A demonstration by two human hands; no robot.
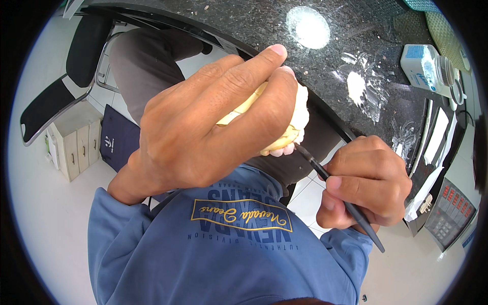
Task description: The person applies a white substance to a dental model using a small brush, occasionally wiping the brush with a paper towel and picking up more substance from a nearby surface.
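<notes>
My left hand (208,122) is wrapped round a pale yellow plaster dental model (301,109), which it holds up in front of the counter edge. Pinkish-white teeth show along the model's lower rim; much of the rest is hidden behind my fingers. My right hand (368,180) pinches a slim, dark-handled brush (367,226) between thumb and fingers. The brush's narrow tip points up and left, at the teeth on the model's near right side. Whether it touches them or stops just short, I cannot tell.
White powder (357,87) is spread on the speckled black countertop (244,20), beside a round white patch (308,27). At the right lies a white plastic bottle (426,68). A device with a keypad (450,216) stands lower right. A black chair (89,51) and drawer cabinet (73,137) are left.
</notes>
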